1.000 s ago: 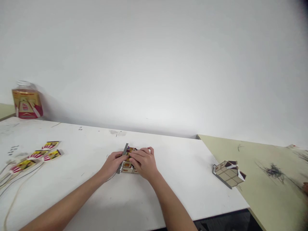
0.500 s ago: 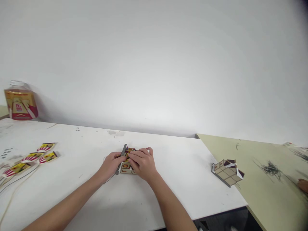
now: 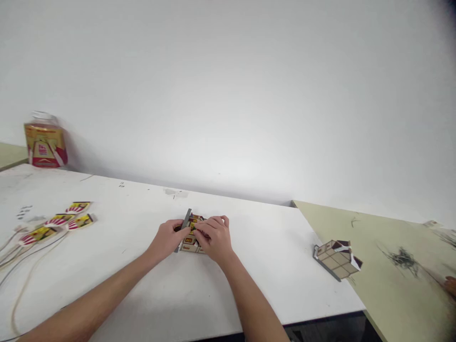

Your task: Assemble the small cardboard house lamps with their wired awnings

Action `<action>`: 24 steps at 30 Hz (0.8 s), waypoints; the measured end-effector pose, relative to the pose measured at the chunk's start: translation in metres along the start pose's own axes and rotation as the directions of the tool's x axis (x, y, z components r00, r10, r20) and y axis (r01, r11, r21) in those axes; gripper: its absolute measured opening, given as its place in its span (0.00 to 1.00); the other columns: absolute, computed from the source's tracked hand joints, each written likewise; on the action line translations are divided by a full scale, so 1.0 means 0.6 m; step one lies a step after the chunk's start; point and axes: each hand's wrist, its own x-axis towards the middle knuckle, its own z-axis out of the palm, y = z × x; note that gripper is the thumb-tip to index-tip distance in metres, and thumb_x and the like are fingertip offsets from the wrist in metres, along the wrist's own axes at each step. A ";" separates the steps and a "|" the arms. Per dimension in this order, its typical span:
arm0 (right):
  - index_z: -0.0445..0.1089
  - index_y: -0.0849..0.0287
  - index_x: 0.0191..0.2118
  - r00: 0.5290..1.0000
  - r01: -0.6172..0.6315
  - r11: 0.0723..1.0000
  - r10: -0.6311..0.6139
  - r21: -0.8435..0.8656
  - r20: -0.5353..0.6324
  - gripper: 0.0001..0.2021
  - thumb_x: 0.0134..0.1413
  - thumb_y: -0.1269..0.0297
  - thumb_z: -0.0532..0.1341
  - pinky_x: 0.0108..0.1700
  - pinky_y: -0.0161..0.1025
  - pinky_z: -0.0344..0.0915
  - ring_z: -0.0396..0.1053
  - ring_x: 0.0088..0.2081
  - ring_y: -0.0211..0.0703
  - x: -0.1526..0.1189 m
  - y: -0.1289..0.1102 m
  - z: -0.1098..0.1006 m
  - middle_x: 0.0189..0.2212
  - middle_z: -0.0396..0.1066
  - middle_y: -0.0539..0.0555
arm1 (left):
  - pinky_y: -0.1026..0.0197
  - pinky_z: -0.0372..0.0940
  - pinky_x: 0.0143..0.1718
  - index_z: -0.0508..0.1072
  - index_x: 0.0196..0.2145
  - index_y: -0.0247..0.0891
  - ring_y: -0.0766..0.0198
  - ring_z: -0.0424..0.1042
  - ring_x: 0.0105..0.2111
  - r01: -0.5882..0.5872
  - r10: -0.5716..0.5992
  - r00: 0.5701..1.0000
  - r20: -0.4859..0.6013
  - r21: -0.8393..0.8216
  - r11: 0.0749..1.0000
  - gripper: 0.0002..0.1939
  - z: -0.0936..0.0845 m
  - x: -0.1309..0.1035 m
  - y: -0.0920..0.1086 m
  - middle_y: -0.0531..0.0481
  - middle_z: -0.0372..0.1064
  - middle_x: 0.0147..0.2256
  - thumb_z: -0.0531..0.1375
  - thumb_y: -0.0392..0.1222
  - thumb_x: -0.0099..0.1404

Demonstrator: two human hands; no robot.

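In the head view a small model house [image 3: 189, 247] lies on its side on the white board, its grey base toward the left. My left hand [image 3: 171, 237] grips the grey base edge, with the thumb reaching over to the printed front. From the right, my right hand [image 3: 216, 237] covers much of the house, its fingers closed on the wall and roof side. Both thumbs and fingertips meet near the front wall, and what lies under them is hidden. A second model house [image 3: 338, 259] rests tilted at the board's right edge, apart from both hands.
Several yellow and red-striped pieces with cords [image 3: 59, 220] lie at the left. A jug with a red and gold label [image 3: 45, 145] stands against the wall. On the pale green table [image 3: 377, 247] sits a tangle of dark thin strands [image 3: 402, 259]. Another person's hand [image 3: 451, 284] shows at the right edge.
The view has shifted slightly, so the jug and striped pieces appear farther right. My left thumb and right fingers have moved a little on the house; both hands still hold it.
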 end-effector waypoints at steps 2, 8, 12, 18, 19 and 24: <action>0.73 0.50 0.36 1.000 -0.006 1.000 0.006 -0.005 -0.001 0.07 0.60 0.58 0.58 0.50 0.43 0.48 0.67 0.40 0.37 0.001 0.000 0.001 0.36 0.75 0.45 | 0.62 0.58 0.29 0.72 0.25 0.36 0.59 0.67 0.29 -0.022 0.022 1.000 -0.010 0.007 1.000 0.14 0.000 0.000 -0.001 0.52 0.69 0.24 0.56 0.50 0.54; 0.73 0.49 0.36 0.999 -0.012 0.999 0.014 -0.049 0.050 0.07 0.60 0.58 0.58 0.52 0.44 0.45 0.68 0.40 0.37 0.003 0.001 -0.002 0.37 0.75 0.45 | 0.64 0.53 0.26 0.63 0.21 0.38 0.65 0.59 0.24 -0.072 0.079 0.994 -0.078 0.082 0.994 0.12 0.002 -0.003 -0.001 0.56 0.58 0.20 0.56 0.48 0.53; 0.73 0.49 0.35 0.999 -0.015 1.000 0.015 -0.017 0.033 0.06 0.59 0.58 0.59 0.53 0.45 0.43 0.68 0.40 0.37 0.002 0.003 -0.001 0.36 0.76 0.44 | 0.64 0.52 0.26 0.61 0.21 0.38 0.66 0.56 0.24 -0.106 0.113 0.990 -0.084 0.088 0.990 0.11 0.003 -0.001 -0.007 0.57 0.54 0.20 0.55 0.47 0.54; 0.73 0.48 0.36 1.000 -0.012 1.000 0.012 0.008 0.025 0.06 0.59 0.58 0.59 0.52 0.44 0.44 0.67 0.40 0.37 -0.001 0.007 0.004 0.36 0.76 0.44 | 0.64 0.51 0.27 0.58 0.21 0.38 0.67 0.54 0.24 -0.149 0.159 0.982 -0.099 0.100 0.984 0.16 0.005 -0.001 -0.012 0.57 0.52 0.20 0.55 0.51 0.57; 0.73 0.48 0.36 1.000 -0.013 1.000 0.012 0.010 0.024 0.06 0.59 0.58 0.59 0.52 0.44 0.44 0.68 0.40 0.37 -0.002 0.007 0.003 0.36 0.76 0.45 | 0.64 0.51 0.27 0.58 0.21 0.38 0.67 0.55 0.24 -0.144 0.154 0.983 -0.098 0.095 0.985 0.16 0.005 -0.001 -0.012 0.57 0.52 0.20 0.55 0.52 0.57; 0.73 0.49 0.35 1.000 -0.016 1.000 0.016 0.013 0.022 0.05 0.59 0.60 0.60 0.51 0.44 0.45 0.68 0.39 0.38 -0.001 0.003 0.002 0.35 0.76 0.45 | 0.63 0.52 0.27 0.59 0.21 0.38 0.65 0.57 0.25 -0.085 0.084 0.990 -0.113 -0.007 0.996 0.15 0.008 -0.003 -0.011 0.57 0.54 0.20 0.56 0.51 0.56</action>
